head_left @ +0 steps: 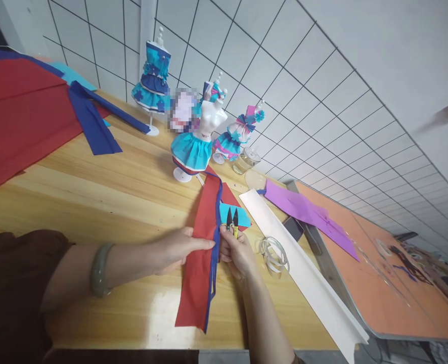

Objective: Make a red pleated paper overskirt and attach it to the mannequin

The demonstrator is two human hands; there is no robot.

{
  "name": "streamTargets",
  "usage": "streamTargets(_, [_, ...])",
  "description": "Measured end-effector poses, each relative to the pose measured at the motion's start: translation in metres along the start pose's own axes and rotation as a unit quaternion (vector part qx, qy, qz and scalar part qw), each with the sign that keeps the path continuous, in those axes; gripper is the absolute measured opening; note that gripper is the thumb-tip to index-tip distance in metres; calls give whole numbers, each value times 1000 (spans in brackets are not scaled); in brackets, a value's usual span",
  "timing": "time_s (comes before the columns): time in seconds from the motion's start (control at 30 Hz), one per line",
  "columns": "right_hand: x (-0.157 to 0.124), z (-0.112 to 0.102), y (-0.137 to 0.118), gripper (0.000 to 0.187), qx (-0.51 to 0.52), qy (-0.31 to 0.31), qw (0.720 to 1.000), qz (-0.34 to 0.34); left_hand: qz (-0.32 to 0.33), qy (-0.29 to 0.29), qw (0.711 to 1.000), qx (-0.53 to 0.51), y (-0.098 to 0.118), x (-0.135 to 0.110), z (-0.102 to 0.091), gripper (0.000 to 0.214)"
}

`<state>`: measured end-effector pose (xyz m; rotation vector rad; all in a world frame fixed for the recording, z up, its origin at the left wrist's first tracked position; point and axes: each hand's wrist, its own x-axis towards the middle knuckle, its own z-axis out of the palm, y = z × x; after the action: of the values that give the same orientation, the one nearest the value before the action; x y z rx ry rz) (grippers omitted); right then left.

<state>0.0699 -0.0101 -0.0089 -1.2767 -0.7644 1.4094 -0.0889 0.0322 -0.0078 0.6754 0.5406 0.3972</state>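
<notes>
A long red fabric strip (198, 283) with a blue edging (215, 253) runs from the mannequin stand down toward the table's front edge. My left hand (173, 248) is closed on the strip from the left, its thumb lying across the red cloth beside the blue edging. On the other side, my right hand (239, 253) is closed around a pair of thread snips (232, 220), whose dark blades point away from me. Its thumb and forefinger are at the blue edging. Behind the blades lies a turquoise fabric piece (242, 215) over more red cloth.
Several small dress-form mannequins (212, 116) in frilled outfits stand along the tiled wall. Red cloth (23, 114) and blue strips (98, 131) lie at the left. Coiled ribbon (274, 255), a white folded strip (303, 273), a glass (247, 161) and purple fabric (307, 212) are at the right.
</notes>
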Motion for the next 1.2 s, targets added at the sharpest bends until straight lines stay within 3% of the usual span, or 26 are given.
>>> streamTargets(0.2, [0, 2, 2, 37, -34, 23, 999, -11, 84, -19, 996, -19, 8, 9, -7, 36])
streamTargets(0.37, [-4, 5, 2, 54, -74, -25, 997, -15, 143, -19, 990, -7, 20, 13, -12, 37])
streamTargets(0.43, [-4, 6, 4, 50, -96, -28, 994, -30, 155, -4, 988, 6, 22, 15, -14, 35])
streamTargets(0.6, [-3, 10, 10, 34, -160, 33, 986, -33, 182, 39, 982, 31, 21, 19, -18, 34])
streamTargets(0.83, [-3, 8, 11, 33, -181, 35, 982, -29, 183, 91, 977, 57, 19, 22, -23, 30])
streamTargets(1.0, [-1, 4, 11, 29, -206, 27, 977, -40, 158, 87, 983, 26, 19, 21, -24, 34])
streamTargets(1.2, [0, 8, 11, 35, -190, 72, 978, -46, 151, 103, 982, 42, 19, 20, -25, 31])
